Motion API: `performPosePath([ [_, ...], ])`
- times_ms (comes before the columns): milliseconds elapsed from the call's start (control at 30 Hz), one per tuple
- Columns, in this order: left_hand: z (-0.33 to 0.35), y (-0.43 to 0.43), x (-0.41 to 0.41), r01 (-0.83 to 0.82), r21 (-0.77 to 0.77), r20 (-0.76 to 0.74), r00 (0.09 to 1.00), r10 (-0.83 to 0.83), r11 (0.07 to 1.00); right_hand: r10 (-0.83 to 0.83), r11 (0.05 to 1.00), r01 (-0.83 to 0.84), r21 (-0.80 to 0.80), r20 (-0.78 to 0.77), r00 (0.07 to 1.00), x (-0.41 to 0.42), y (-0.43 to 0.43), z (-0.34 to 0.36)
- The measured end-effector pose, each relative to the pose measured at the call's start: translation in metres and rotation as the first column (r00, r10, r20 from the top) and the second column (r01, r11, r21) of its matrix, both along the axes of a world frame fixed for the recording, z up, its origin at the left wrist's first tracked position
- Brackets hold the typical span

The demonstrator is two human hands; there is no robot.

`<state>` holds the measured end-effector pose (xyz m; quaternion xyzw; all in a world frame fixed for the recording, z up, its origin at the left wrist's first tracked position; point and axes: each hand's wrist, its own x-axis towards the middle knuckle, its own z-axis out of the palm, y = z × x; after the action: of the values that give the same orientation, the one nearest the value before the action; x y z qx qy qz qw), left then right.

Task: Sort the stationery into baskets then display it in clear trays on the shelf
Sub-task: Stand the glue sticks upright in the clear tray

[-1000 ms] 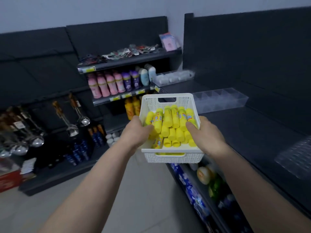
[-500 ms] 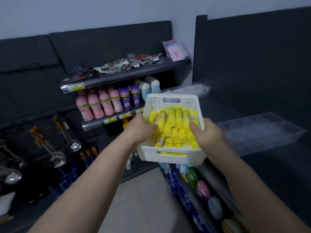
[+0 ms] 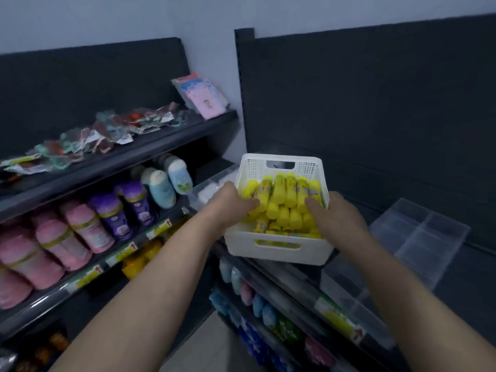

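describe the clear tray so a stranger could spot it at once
Look at the dark shelf top on the right. Just right of the white perforated plastic basket lies a clear plastic tray. Unlike the basket, it is see-through and split into compartments.

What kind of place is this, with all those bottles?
Most likely a small shop. Dark shelves hold rows of matching pink bottles and purple bottles, and yellow price tags run along the shelf edges.
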<state>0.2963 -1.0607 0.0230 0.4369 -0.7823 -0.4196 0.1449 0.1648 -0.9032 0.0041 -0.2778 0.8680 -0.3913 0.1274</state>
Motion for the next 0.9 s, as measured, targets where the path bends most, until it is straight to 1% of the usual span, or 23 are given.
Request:
performPosePath([
  [67, -0.011, -0.022, -0.022, 0.078, 0.025, -0.006, 0.997, -0.078, 0.997, -0.09, 0.996, 0.09, 0.023, -0.008, 0.996, -0.006, -0.008, -0.006],
  [167, -0.027, -0.049, -0.054, 0.241, 0.096, -0.006, 0.97, -0.242, 0.966, -0.233, 0.968, 0.234, 0.093, -0.019, 0.972, -0.012, -0.023, -0.012],
  [267, -0.039, -0.071, -0.078, 0.373, 0.101, -0.008, 0.927, -0.374, 0.922, -0.343, 0.93, 0.341, 0.139, -0.013, 0.939, -0.015, -0.038, -0.019],
  [333, -0.045, -0.085, -0.09, 0.435, 0.097, 0.021, 0.898, -0.439, 0.895, -0.408, 0.902, 0.404, 0.152, -0.008, 0.913, -0.014, -0.049, -0.025],
  [433, -0.054, -0.099, -0.103, 0.503, 0.077, 0.063, 0.86, -0.507, 0.861, -0.497, 0.858, 0.49, 0.154, 0.008, 0.868, -0.005, -0.063, -0.039],
  [600, -0.07, -0.106, -0.11, 0.573, 0.022, 0.133, 0.811, -0.57, 0.819, -0.527, 0.836, 0.526, 0.156, -0.036, 0.849, 0.007, -0.074, -0.057],
  [667, -0.07, -0.104, -0.11, 0.578, -0.034, 0.133, 0.811, -0.569, 0.816, -0.531, 0.831, 0.529, 0.17, -0.042, 0.847, 0.005, -0.073, -0.058],
  [700, -0.069, -0.104, -0.112, 0.58, -0.09, 0.124, 0.813, -0.569, 0.81, -0.524, 0.832, 0.521, 0.19, -0.04, 0.851, 0.003, -0.072, -0.057],
  [767, -0.063, -0.1, -0.117, 0.605, -0.226, 0.13, 0.796, -0.592, 0.764, -0.493, 0.837, 0.495, 0.232, -0.072, 0.867, 0.0, -0.067, -0.052],
  [833, -0.053, -0.091, -0.121, 0.649, -0.323, 0.187, 0.757, -0.626, 0.689, -0.461, 0.838, 0.492, 0.237, -0.177, 0.87, 0.0, -0.057, -0.043],
  [900, -0.043, -0.077, -0.124, 0.693, -0.377, 0.191, 0.708, -0.68, 0.615, -0.444, 0.83, 0.514, 0.216, -0.303, 0.843, 0.0, -0.038, -0.035],
])
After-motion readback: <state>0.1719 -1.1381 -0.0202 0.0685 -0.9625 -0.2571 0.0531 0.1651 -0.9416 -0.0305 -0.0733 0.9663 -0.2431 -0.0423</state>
